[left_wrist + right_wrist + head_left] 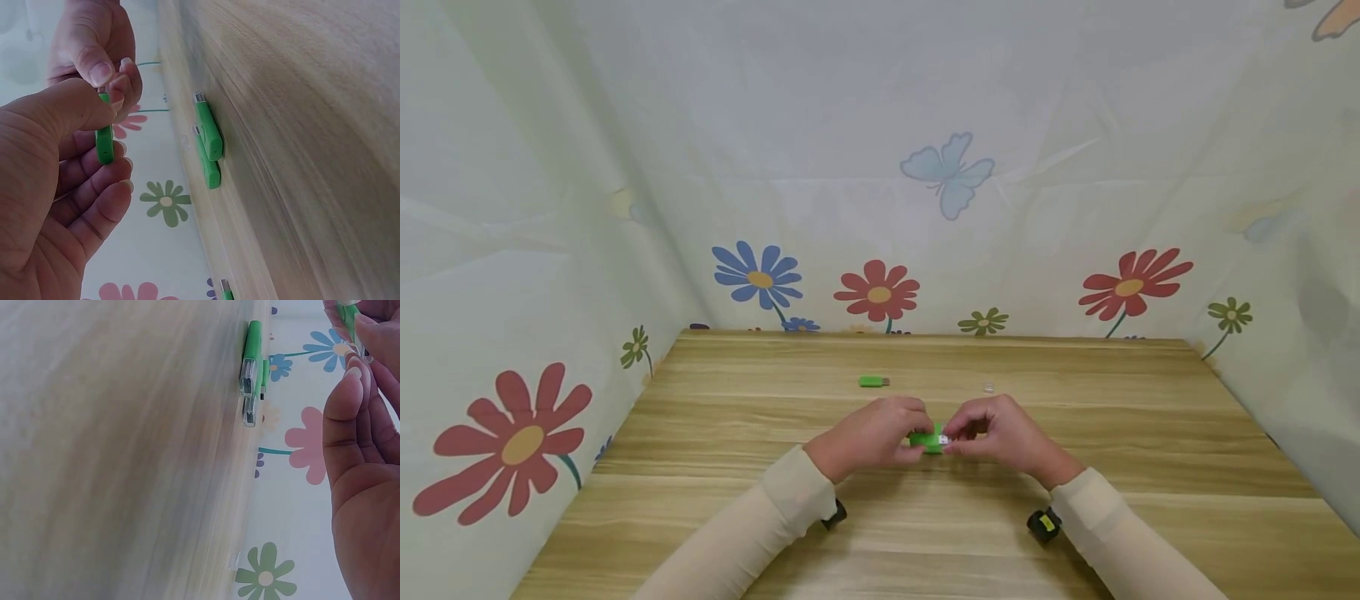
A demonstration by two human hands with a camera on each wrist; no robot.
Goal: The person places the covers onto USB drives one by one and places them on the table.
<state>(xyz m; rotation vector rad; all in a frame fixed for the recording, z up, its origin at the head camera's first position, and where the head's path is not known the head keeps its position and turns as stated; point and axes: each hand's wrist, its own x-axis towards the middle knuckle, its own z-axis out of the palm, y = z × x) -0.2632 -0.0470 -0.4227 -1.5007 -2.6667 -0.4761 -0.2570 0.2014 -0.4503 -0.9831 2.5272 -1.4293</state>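
Observation:
My left hand [880, 432] pinches a green USB flash drive [105, 149] between thumb and fingers, its connector end toward the other hand. With thumb and fingertips, my right hand [1003, 435] pinches the clear cap [367, 359] at that connector end; the fingers hide much of it in the left wrist view. Just below both hands, two more green USB drives lie side by side on the table, the nearer drive [210, 132] and the farther drive [207, 167]. Clear caps cover their connectors in the right wrist view.
Farther back on the wooden table [775, 367] lies another green USB drive [872, 382], its metal connector bare. To its right is a small clear cap [988, 387]. A flower-printed curtain [820, 208] hangs behind the table and along its sides.

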